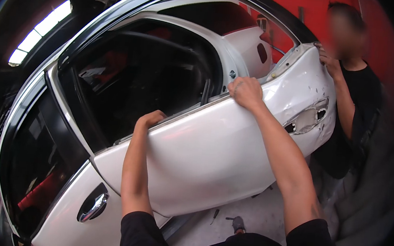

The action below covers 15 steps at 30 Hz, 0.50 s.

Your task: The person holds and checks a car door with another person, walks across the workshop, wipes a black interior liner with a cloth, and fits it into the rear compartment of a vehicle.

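A white car door (pixel 203 157) with its window frame spans the middle of the view. My left hand (pixel 151 117) is bent over the door's upper edge, its fingertips hidden behind the panel. Further right, my right hand (pixel 246 90) grips the same edge near the door's damaged end, with the fingers curled over it. That end has scuffs and a torn opening around the handle recess (pixel 306 119). Both forearms reach across the outside of the panel.
A co-worker in black (pixel 363 96) stands at the right, one hand (pixel 328 62) at the door's far corner. Another white door section with a chrome handle (pixel 94 203) is at the lower left. A tool (pixel 215 215) lies on the floor. Behind is a red wall (pixel 312 8).
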Each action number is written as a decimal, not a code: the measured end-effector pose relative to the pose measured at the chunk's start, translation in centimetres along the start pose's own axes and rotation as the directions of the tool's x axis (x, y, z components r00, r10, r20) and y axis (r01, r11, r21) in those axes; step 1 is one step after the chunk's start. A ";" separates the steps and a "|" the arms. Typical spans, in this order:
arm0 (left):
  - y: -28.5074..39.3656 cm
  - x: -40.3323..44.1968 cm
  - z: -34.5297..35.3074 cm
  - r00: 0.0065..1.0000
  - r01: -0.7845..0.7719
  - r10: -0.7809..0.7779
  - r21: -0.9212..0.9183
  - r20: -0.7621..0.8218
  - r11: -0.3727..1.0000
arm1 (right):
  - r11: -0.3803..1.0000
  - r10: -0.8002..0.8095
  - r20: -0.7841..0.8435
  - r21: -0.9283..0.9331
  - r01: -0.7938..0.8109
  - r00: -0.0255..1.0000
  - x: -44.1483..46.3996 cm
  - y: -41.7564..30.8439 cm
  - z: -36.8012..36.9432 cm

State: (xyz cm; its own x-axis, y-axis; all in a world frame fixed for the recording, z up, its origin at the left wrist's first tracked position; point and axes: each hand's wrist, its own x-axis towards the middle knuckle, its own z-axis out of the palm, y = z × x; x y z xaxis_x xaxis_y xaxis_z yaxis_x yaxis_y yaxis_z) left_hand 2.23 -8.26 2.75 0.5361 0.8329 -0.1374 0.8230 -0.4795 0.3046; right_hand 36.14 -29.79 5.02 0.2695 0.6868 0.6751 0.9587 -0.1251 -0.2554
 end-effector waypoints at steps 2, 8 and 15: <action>-0.9 0.9 0.1 0.999 -0.027 0.027 -0.013 0.027 1.000 | 1.000 0.001 0.002 0.014 -0.001 1.000 -0.1 -0.1 -0.2; -1.6 1.4 0.5 1.000 -0.003 0.003 0.000 -0.007 1.000 | 1.000 -0.025 -0.043 -0.016 0.024 0.999 -0.2 0.1 0.1; -0.7 0.5 0.4 0.998 0.031 -0.032 -0.002 -0.055 1.000 | 0.997 -0.062 -0.033 -0.050 0.061 0.998 -0.6 -0.1 -0.8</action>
State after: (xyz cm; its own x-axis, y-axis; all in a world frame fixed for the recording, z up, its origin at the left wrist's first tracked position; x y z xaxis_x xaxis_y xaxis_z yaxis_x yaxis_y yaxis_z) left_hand 2.03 -7.60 2.14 0.4987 0.8616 -0.0948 0.8392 -0.4525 0.3017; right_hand 35.94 -30.79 5.17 0.2120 0.6692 0.7122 0.9766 -0.1189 -0.1790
